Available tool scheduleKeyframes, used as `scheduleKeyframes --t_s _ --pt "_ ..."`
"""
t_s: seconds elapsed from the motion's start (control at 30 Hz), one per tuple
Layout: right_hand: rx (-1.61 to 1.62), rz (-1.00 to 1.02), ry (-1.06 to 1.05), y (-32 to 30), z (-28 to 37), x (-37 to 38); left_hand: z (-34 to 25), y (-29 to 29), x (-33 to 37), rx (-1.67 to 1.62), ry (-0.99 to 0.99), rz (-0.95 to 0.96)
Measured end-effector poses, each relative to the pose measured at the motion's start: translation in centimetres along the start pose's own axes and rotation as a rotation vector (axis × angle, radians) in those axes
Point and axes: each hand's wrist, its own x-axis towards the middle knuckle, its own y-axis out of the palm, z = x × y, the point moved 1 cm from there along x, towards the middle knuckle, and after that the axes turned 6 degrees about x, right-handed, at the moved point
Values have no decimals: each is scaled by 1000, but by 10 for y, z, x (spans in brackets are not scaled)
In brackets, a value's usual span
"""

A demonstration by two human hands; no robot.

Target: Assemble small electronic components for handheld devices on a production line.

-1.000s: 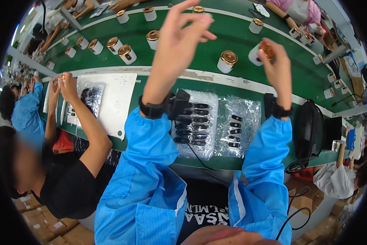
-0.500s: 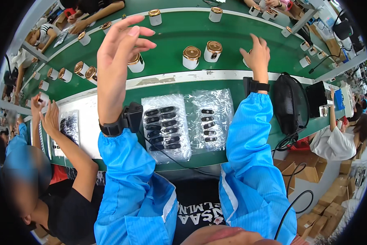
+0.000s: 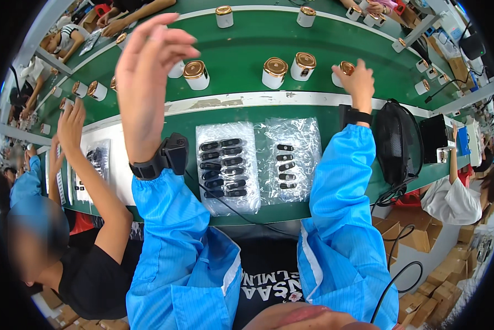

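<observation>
My left hand (image 3: 148, 71) is raised over the near edge of the green conveyor belt, fingers stretched out and holding nothing. Close beyond its fingertips stands a white canister with a copper-coloured lid (image 3: 196, 76). My right hand (image 3: 360, 85) reaches over the belt at a similar canister (image 3: 338, 80), its thumb and fingers spread beside the lid. Whether it touches the canister I cannot tell. Two more canisters (image 3: 275, 73) stand between my hands. In front of me, small black oval parts (image 3: 232, 160) lie in rows on a bubble-wrap sheet (image 3: 247, 204), with several more on clear plastic (image 3: 305, 192).
A white rail (image 3: 230, 100) separates the belt from the green worktable. A black mesh bag (image 3: 393, 140) with cables lies at the right, before a black box (image 3: 437, 137). At my left a co-worker (image 3: 93, 264) reaches to the belt. Cardboard boxes (image 3: 439, 280) are stacked at lower right.
The canisters have shifted right along the belt. My right hand has moved slightly right, uncovering the canister beside it. My left hand has swung a little left, with its fingers still apart.
</observation>
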Motion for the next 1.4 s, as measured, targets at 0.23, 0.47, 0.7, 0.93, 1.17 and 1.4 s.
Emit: scheduleKeyframes --t_s 0.23,0.47,0.7,0.93,1.17,1.4 --pt "536 224 -573 -21 86 -23 -33 -42 -10 -404 237 -108" --pt "191 393 -579 30 110 -64 -82 -58 -24 -586 331 557" --pt "157 244 -440 34 118 -69 -28 -112 -19 -22 321 557" --pt "217 -12 -651 0 146 -65 62 -233 16 724 209 380" --pt "517 299 -519 -19 172 -83 118 -276 20 1167 89 244" --pt "507 443 -858 17 247 -89 59 -241 -20 924 131 354"
